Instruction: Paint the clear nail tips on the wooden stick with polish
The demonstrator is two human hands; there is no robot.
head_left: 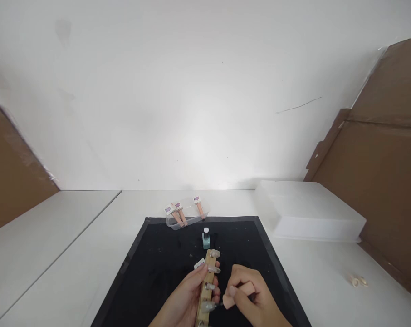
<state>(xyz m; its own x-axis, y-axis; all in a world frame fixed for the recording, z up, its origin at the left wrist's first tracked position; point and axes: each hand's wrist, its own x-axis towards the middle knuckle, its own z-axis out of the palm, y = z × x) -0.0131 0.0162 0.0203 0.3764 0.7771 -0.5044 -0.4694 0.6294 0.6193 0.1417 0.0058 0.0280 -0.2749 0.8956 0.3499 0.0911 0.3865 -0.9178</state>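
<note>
From my remote seat I see a small, makeshift work booth; a scuffed white wall (192,91) closes off the back, and brown cardboard panels (382,177) screen both sides; below runs a white table (96,254) with a black mat (151,272); small bottles in a clear plastic tray (192,221) give it the look of a nail bench; I cannot tell what building surrounds it.

Wooden strip (204,296), narrow, pale, in left hand (188,294), far end leaning right, near end out of view. Translucent whitish nails (214,270) spaced along it, jutting right. Brush (229,300), peach handle pinched in right hand (256,303), dark stem pointing left at fourth nail; contact unclear.
</note>
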